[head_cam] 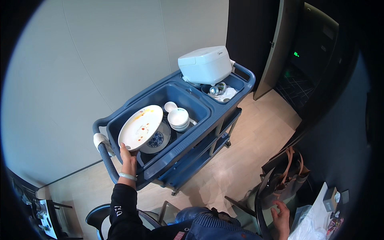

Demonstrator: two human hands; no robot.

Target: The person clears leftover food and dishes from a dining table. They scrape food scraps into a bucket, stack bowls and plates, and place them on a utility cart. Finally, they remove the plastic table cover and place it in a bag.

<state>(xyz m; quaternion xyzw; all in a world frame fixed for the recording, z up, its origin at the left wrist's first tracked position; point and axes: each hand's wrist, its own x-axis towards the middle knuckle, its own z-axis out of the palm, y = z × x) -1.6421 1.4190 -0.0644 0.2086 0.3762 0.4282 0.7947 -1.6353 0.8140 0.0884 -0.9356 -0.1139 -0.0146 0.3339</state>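
Note:
My left hand (129,155) grips the near rim of a white oval plate (136,127), which is tilted over the deep bin of a blue plastic service cart (192,150). Yellow and red food stains mark the plate. Beneath it lies a plate with a blue floral pattern (156,139), partly covered. Beside that, in the same bin, stand several stacked white bowls (178,117) and a small white cup (170,106). Low on the right, my right hand (281,217) holds nothing, its fingers apart, near a chair back (258,207).
A white rice cooker (207,64) rests on the cart's far end, above a small bin with a can (213,90) and crumpled tissues (227,93). A handbag (282,183) sits on a chair at right. Behind the cart are a pale wall (114,45) and an open door (270,51).

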